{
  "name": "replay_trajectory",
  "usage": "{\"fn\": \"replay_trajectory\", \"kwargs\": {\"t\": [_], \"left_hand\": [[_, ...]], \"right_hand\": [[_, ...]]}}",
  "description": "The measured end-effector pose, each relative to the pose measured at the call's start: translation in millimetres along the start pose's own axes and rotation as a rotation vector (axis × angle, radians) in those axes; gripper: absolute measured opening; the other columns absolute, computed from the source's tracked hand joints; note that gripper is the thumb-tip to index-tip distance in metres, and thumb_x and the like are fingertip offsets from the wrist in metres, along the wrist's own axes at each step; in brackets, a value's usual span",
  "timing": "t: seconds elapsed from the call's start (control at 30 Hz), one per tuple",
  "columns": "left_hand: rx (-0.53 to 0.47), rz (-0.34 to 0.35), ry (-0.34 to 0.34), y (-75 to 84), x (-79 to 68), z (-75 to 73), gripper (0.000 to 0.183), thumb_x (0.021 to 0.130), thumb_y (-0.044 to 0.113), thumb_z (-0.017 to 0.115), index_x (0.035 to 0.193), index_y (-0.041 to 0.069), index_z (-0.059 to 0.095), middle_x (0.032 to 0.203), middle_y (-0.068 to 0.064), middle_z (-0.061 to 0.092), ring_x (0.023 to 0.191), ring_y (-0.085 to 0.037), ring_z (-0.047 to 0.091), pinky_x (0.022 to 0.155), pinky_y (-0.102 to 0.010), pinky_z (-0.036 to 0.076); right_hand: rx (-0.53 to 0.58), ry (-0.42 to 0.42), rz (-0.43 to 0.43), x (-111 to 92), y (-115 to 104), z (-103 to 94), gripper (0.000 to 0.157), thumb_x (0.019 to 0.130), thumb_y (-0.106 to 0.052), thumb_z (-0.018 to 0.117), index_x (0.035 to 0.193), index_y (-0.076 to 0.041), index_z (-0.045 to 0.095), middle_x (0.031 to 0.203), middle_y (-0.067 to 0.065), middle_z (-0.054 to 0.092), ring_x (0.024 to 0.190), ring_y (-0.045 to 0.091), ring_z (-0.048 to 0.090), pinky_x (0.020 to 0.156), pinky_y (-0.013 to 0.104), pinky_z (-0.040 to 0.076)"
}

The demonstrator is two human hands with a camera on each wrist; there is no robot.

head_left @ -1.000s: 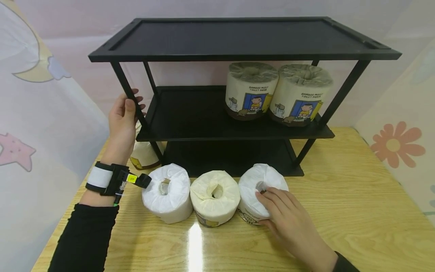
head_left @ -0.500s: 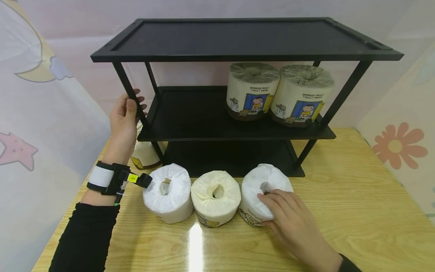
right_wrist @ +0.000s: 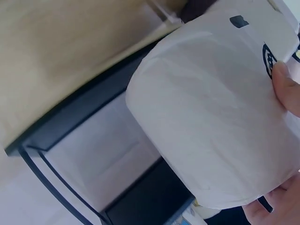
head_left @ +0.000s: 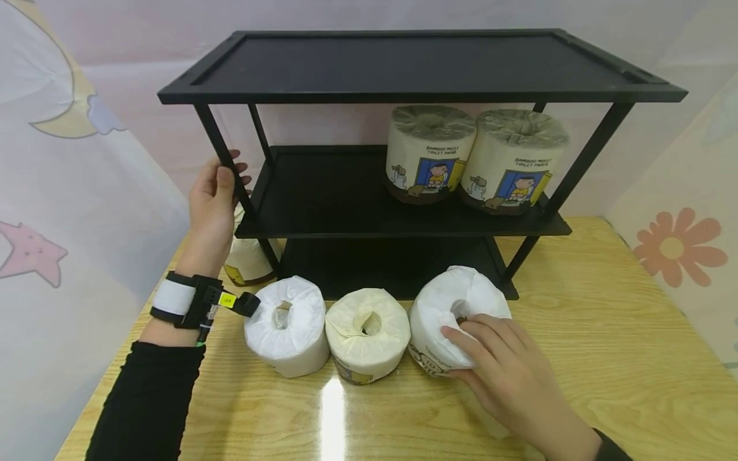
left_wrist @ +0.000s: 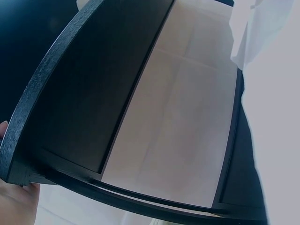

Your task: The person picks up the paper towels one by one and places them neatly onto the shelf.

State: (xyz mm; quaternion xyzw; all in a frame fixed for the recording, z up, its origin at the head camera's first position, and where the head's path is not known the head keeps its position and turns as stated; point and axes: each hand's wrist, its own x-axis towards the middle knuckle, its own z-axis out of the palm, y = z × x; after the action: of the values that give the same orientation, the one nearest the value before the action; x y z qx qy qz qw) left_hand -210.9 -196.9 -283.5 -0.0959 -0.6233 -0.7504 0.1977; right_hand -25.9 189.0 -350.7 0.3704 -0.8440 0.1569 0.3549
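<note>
My left hand [head_left: 209, 203] grips the front left post [head_left: 214, 136] of a black three-tier shelf [head_left: 325, 198] in the head view. At the front right, my right hand [head_left: 510, 371] holds a white-topped toilet paper roll [head_left: 435, 307], fingers in the core hole and thumb low on its side. That roll is tilted, and in the right wrist view its pale wrapper [right_wrist: 201, 112] fills much of the picture. Left of it stand a cream toilet paper roll [head_left: 363, 320] and another white-topped toilet paper roll [head_left: 302, 304], side by side before the shelf.
Two printed toilet paper rolls [head_left: 429, 144] stand on the right of the middle tier. Behind my left forearm, another roll [head_left: 246, 256] is partly hidden by the shelf's left side. The wooden table [head_left: 623, 320] meets patterned walls [head_left: 680, 147] at back and sides.
My right hand has shifted slightly right with its roll, which now tilts and sits a little higher than before. The left hand keeps its grip on the post.
</note>
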Motion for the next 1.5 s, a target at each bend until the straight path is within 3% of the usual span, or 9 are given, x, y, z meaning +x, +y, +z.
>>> {"fn": "replay_trajectory", "kwargs": {"t": [0.27,0.57,0.77,1.13,1.5], "left_hand": [[0.010,0.001,-0.007,-1.4,0.5,-0.2,0.064,0.077,0.047,0.059,0.128,0.009,0.061,0.116,-0.008,0.056,0.105,-0.021,0.056,0.092,-0.026,0.046],[0.005,0.015,-0.014,-1.2,0.8,0.2,0.059,0.078,0.046,0.059,0.126,0.011,0.062,0.115,-0.008,0.056,0.104,-0.021,0.055,0.091,-0.026,0.046],[-0.007,0.015,-0.010,-0.6,0.8,0.7,0.056,0.078,0.046,0.060,0.124,0.013,0.063,0.115,-0.008,0.056,0.104,-0.022,0.055,0.091,-0.026,0.046],[-0.013,0.000,-0.013,-1.7,-1.3,-0.3,0.058,0.078,0.046,0.060,0.124,0.012,0.062,0.115,-0.008,0.055,0.103,-0.020,0.055,0.091,-0.025,0.046],[-0.012,0.002,0.003,-2.6,1.3,-0.3,0.059,0.078,0.045,0.060,0.125,0.011,0.063,0.116,-0.008,0.056,0.104,-0.021,0.055,0.091,-0.026,0.046]], "right_hand": [[-0.029,0.022,0.006,14,2,-14.8,0.046,0.107,-0.041,0.041,0.115,-0.006,0.069,0.103,0.014,0.068,0.097,0.034,0.061,0.089,0.039,0.041],[-0.023,0.071,-0.005,30,3,-25.0,0.044,0.106,-0.040,0.044,0.114,-0.005,0.070,0.101,0.016,0.069,0.097,0.036,0.060,0.106,0.025,0.031],[-0.018,0.190,-0.091,48,1,-26.7,0.034,0.106,-0.030,0.049,0.108,-0.004,0.071,0.095,0.016,0.069,0.091,0.037,0.061,0.097,0.032,0.038],[-0.024,0.338,-0.172,74,-4,-19.8,0.021,0.102,-0.023,0.057,0.102,-0.008,0.072,0.091,0.012,0.070,0.086,0.034,0.063,0.082,0.041,0.043],[-0.014,0.363,-0.219,93,-3,-10.2,0.016,0.100,-0.016,0.059,0.105,-0.009,0.073,0.097,0.013,0.071,0.090,0.035,0.064,0.080,0.044,0.045]]}}
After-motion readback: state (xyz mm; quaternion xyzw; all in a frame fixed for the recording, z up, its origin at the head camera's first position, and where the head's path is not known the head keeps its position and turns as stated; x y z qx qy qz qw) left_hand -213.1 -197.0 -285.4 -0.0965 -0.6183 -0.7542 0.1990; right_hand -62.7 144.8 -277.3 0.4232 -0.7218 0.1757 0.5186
